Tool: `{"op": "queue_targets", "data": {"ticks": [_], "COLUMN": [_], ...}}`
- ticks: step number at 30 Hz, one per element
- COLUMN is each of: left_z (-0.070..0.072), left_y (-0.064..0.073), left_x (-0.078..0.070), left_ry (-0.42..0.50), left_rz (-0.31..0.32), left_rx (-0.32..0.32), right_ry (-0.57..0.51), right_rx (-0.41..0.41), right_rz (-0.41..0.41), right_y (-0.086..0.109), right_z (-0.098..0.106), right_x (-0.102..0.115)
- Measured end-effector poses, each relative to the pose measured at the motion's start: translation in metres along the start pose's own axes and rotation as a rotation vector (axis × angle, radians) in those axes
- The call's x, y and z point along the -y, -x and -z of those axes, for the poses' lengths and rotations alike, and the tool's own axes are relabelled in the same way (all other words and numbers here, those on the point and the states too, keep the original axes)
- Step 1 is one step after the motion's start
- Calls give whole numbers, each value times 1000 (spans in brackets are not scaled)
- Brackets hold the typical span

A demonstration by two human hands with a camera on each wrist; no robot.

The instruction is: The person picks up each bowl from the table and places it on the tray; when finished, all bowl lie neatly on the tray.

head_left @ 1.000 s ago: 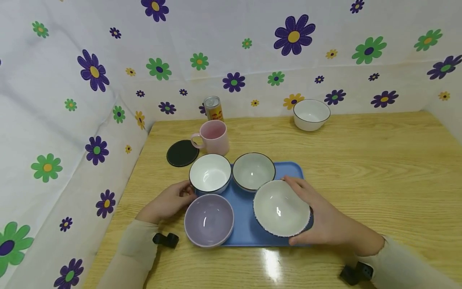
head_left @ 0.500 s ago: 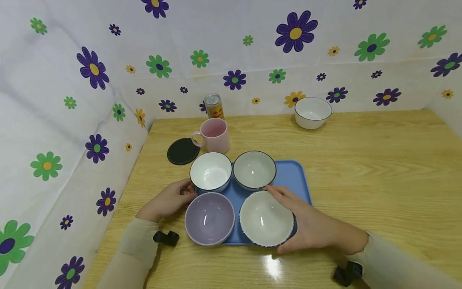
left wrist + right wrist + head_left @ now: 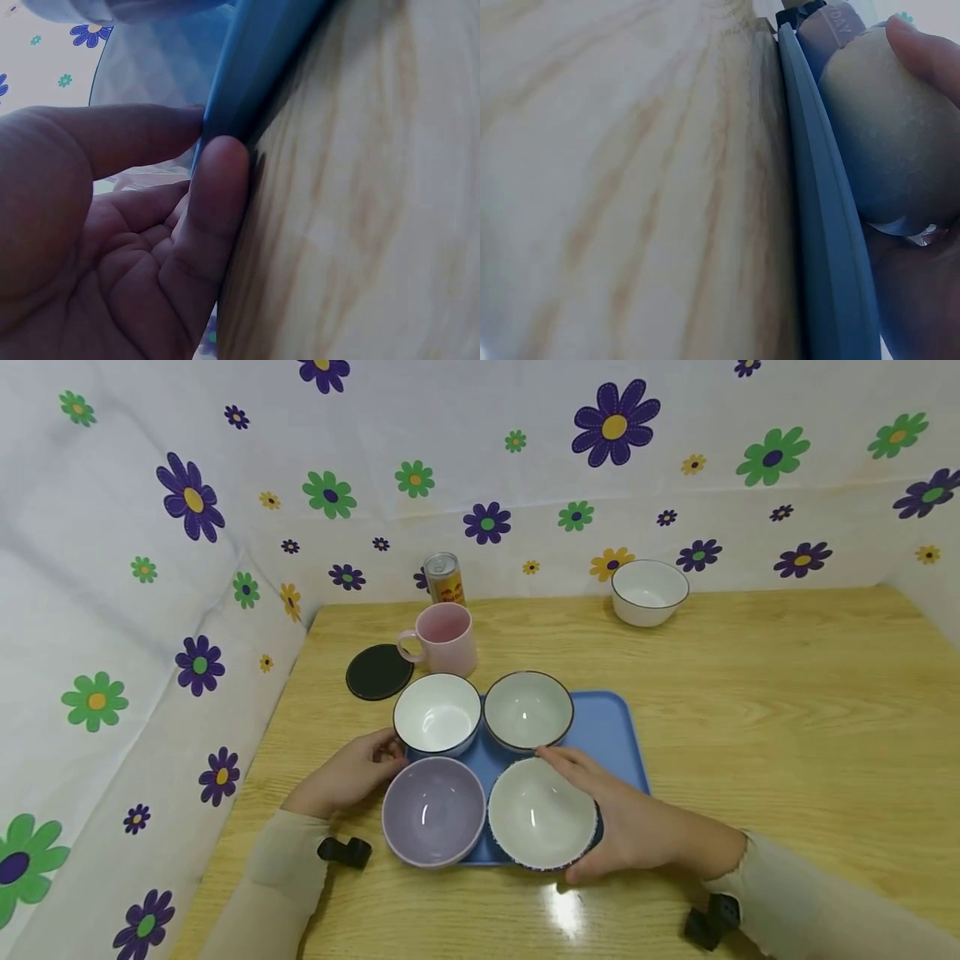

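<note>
My right hand (image 3: 626, 822) grips the cream bowl with a speckled dark rim (image 3: 542, 810) from its right side, thumb near the front and fingers at the back. The bowl sits at the front of the blue tray (image 3: 603, 727), right beside a lilac bowl (image 3: 433, 814). Behind them on the tray stand a white bowl with a dark rim (image 3: 437, 714) and a pale grey bowl (image 3: 528, 710). My left hand (image 3: 352, 774) is at the tray's left side; in the left wrist view its thumb and finger (image 3: 217, 180) pinch the blue tray's edge (image 3: 251, 67).
A pink mug (image 3: 447, 643) stands behind the tray, with a drink can (image 3: 446, 578) behind it and a black round coaster (image 3: 378, 672) to its left. Another white bowl (image 3: 648, 593) is at the table's back. A flower-patterned cloth (image 3: 525, 460) borders the wooden table (image 3: 787, 718).
My right hand has moved left with the cream bowl, from the tray's right side to beside the lilac bowl. My left hand has stayed at the tray's edge.
</note>
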State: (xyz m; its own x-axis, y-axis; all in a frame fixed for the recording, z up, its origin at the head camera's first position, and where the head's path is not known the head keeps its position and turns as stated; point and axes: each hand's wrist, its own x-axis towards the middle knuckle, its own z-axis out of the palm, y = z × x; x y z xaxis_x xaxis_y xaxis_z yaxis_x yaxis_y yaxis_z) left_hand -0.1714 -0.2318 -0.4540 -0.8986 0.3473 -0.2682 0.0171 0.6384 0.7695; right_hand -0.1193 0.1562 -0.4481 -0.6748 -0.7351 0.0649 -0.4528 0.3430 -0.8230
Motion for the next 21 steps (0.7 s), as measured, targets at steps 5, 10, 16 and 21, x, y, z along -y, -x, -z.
{"op": "queue_targets", "data": {"ticks": [5, 10, 16, 21], "left_z": [-1, 1, 1, 0], "left_y": [0, -1, 2, 2], "left_x": [2, 0, -4, -3], "left_ry": [-1, -15, 14, 30], "left_rz": [6, 22, 23, 12], "left_rx": [-1, 3, 1, 1], "right_ry": [-2, 29, 27, 22], "right_rx": [0, -24, -27, 2], "right_rz": [16, 40, 44, 34], "right_y": [0, -2, -3, 0], "right_z": [-2, -3, -4, -2], "right_x": [-5, -7, -5, -4]}}
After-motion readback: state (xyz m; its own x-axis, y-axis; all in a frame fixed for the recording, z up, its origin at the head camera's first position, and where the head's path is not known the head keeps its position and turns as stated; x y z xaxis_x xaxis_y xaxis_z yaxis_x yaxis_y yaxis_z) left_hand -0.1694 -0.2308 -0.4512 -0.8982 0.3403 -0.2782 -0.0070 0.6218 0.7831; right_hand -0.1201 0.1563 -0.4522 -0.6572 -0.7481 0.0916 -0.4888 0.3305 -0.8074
